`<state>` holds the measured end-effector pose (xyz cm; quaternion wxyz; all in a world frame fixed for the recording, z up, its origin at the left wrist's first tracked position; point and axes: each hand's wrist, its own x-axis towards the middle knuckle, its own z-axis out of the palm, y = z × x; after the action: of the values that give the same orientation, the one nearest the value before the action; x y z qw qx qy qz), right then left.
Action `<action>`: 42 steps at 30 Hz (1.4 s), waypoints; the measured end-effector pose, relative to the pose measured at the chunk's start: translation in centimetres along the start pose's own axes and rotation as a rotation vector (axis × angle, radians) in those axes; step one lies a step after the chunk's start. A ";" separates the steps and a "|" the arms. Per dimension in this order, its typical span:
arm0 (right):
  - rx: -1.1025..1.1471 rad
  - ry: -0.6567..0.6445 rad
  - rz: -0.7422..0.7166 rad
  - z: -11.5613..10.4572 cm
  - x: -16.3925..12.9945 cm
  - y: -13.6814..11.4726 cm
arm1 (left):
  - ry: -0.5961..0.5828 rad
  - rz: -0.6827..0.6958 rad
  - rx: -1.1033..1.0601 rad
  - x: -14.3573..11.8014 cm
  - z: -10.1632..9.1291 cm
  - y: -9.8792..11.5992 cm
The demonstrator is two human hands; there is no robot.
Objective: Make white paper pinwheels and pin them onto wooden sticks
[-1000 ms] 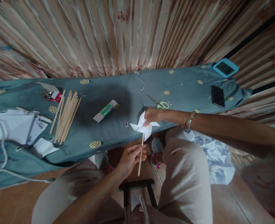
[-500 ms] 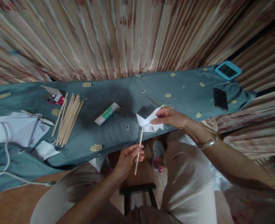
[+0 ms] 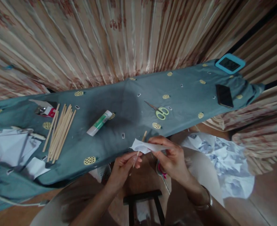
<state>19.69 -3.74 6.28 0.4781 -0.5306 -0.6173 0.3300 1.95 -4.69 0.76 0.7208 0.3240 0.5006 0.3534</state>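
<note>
I am pinching the thin wooden stick (image 3: 139, 147) in my left hand (image 3: 123, 166) while my right hand (image 3: 172, 157) is gripping the folded white paper pinwheel (image 3: 145, 146) lying across the stick's upper part, just off the table's (image 3: 129, 103) near edge.

Matt white paper pinwheel (image 3: 146, 146) on smooth wooden stick (image 3: 138, 151); matt cloth table cover (image 3: 133, 103).

Arms: both bare from hand to elbow, no sleeves in view.
Left hand (image 3: 123, 166): no ring or band to be seen.
Right hand (image 3: 172, 157): bare too.
Bracelet (image 3: 205, 204): a thin metal bangle on the right wrist (silver-toned, plain).
Trousers (image 3: 204, 175): light cream cloth over both thighs.
Shoe (image 3: 161, 171): grey with pink trim, mostly hidden.
</note>
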 end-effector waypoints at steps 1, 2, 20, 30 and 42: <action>-0.036 0.006 -0.060 -0.2 -0.1 -0.1 | -0.003 0.009 0.009 0.0 0.0 0.0; -0.068 0.013 -0.110 -0.4 0.0 -0.2 | -0.008 0.016 0.015 0.0 0.0 0.0; -0.269 -0.018 -0.332 -1.5 -0.4 -0.1 | -0.034 -0.040 0.071 0.1 -0.1 -0.4; -0.281 -0.037 -0.297 -1.5 -0.5 0.1 | -0.046 -0.058 0.072 -0.1 0.1 0.2; -0.259 -0.025 -0.291 -1.3 -0.2 0.1 | -0.047 -0.067 0.050 0.0 -0.1 -0.2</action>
<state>20.95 -4.06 6.58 0.4407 -0.4884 -0.7309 0.1818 1.93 -4.79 0.57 0.7355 0.3333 0.5028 0.3086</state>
